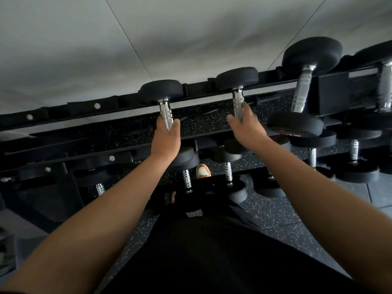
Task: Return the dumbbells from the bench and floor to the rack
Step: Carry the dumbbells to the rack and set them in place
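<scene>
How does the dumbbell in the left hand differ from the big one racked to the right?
The left-hand dumbbell has a smaller head and thinner handle; the big racked dumbbell is bulkier. The left hand grips the first; no hand touches the big one. Both have black heads and chrome handles.

I can't see the near heads of the two small black-headed, chrome-handled dumbbells [163, 96] [237, 90]; my left hand [166, 137] and right hand [247, 128] cover them. The large black dumbbell at far right [381, 81] runs off frame, and the orange-and-white shoe [203, 170] below looks half hidden.
</scene>
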The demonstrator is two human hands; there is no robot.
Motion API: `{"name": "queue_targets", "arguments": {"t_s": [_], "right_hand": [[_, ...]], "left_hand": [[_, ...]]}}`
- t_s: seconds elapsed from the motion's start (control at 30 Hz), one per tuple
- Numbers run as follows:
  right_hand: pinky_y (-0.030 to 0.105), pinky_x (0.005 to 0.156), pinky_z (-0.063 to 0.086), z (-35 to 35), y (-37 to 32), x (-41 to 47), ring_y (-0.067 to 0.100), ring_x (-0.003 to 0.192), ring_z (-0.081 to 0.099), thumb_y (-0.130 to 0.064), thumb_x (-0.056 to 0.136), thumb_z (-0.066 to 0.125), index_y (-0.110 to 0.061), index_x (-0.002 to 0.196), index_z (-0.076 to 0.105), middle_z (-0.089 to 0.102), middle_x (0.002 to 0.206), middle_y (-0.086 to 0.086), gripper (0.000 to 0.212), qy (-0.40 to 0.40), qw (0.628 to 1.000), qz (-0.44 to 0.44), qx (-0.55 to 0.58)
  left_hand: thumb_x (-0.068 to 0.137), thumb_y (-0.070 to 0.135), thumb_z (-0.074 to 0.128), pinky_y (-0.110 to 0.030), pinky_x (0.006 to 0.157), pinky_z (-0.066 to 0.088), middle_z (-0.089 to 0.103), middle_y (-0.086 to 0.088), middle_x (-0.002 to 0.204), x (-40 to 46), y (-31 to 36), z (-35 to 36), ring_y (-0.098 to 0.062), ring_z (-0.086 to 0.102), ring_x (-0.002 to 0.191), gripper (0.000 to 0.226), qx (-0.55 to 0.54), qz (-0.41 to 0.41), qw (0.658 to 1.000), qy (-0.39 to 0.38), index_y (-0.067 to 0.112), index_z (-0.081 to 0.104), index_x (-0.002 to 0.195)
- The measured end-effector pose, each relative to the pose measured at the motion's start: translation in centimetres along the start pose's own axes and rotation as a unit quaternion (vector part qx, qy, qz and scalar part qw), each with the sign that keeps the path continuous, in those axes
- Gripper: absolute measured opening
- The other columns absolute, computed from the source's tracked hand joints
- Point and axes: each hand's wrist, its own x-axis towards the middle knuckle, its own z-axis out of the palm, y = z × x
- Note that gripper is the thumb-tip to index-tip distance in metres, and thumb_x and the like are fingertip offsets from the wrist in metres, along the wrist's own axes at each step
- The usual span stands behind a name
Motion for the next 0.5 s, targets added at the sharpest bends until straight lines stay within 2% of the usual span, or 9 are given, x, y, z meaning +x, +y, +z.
{"name": "queue_targets", "arguments": {"t_s": [0.07, 0.1, 0.17, 0.27, 0.37, 0.43, 0.5], "right_hand": [[0.053, 0.108, 0.039, 0.6, -0.2, -1.5, 0.034, 0.139, 0.042, -0.055, 0.099, 0.043, -0.03, 0.158, 0.017, 0.025, 0.163, 0.008, 0.069, 0.015, 1.0, -0.007, -0.014], [0.052, 0.11, 0.036, 0.9, -0.3, -2.4, 0.033, 0.143, 0.037, -0.056, 0.1, 0.042, -0.029, 0.158, 0.019, 0.021, 0.165, 0.005, 0.069, 0.023, 0.999, -0.012, -0.022], [0.047, 0.115, 0.03, 1.9, -0.2, -4.3, 0.027, 0.149, 0.028, -0.056, 0.1, 0.042, -0.026, 0.159, 0.022, 0.019, 0.167, 0.002, 0.068, 0.037, 0.998, -0.03, -0.028], [0.043, 0.119, 0.023, 4.6, 0.0, -7.4, 0.023, 0.152, 0.02, -0.053, 0.101, 0.043, -0.023, 0.157, 0.029, 0.02, 0.167, 0.002, 0.065, 0.056, 0.994, -0.077, -0.053], [0.041, 0.119, 0.024, 8.4, 0.8, -10.0, 0.023, 0.152, 0.02, -0.052, 0.101, 0.044, -0.025, 0.158, 0.029, 0.015, 0.168, 0.0, 0.065, 0.029, 0.995, -0.075, -0.061], [0.042, 0.121, 0.021, 11.0, 1.8, -11.7, 0.025, 0.153, 0.017, -0.053, 0.101, 0.044, -0.025, 0.158, 0.03, 0.014, 0.169, 0.001, 0.065, 0.009, 0.995, -0.065, -0.071], [0.044, 0.124, 0.015, 13.2, 3.0, -13.3, 0.027, 0.155, 0.011, -0.054, 0.101, 0.043, -0.025, 0.158, 0.029, 0.014, 0.169, 0.003, 0.065, 0.002, 0.994, -0.062, -0.086]], "left_hand": [[0.093, 0.057, 0.038, -0.045, 0.079, 0.055, 0.062, -0.012, 0.111, -1.0, -0.7, -0.3, -0.031, 0.064, 0.089, 0.066, 0.034, 0.034, 0.999, -0.001, 0.021, 0.029, 0.147], [0.093, 0.057, 0.038, -0.043, 0.078, 0.053, 0.06, -0.011, 0.114, -1.6, -1.2, -0.4, -0.03, 0.062, 0.09, 0.068, 0.053, 0.059, 0.997, -0.006, 0.025, 0.023, 0.151], [0.092, 0.057, 0.038, -0.044, 0.076, 0.052, 0.058, -0.021, 0.115, -2.9, -2.2, -0.6, -0.035, 0.06, 0.093, 0.071, 0.084, 0.108, 0.99, -0.029, 0.029, 0.017, 0.154], [0.095, 0.055, 0.037, -0.047, 0.099, 0.046, 0.05, -0.023, 0.134, -4.9, -4.2, -1.0, -0.034, 0.052, 0.119, 0.071, 0.156, 0.158, 0.974, -0.042, 0.019, 0.024, 0.154], [0.098, 0.051, 0.039, -0.047, 0.119, 0.023, 0.029, -0.021, 0.156, -7.3, -6.5, -1.7, -0.035, 0.025, 0.145, 0.072, 0.198, 0.201, 0.958, -0.055, 0.015, 0.021, 0.157], [0.1, 0.047, 0.044, -0.042, 0.12, 0.006, 0.006, -0.02, 0.165, -8.9, -8.0, -2.2, -0.035, 0.001, 0.152, 0.074, 0.186, 0.22, 0.954, -0.075, 0.019, 0.009, 0.159], [0.1, 0.047, 0.046, -0.039, 0.117, 0.0, -0.009, -0.016, 0.166, -10.2, -9.1, -2.7, -0.034, -0.01, 0.152, 0.078, 0.181, 0.241, 0.949, -0.091, 0.025, 0.0, 0.159]]}}
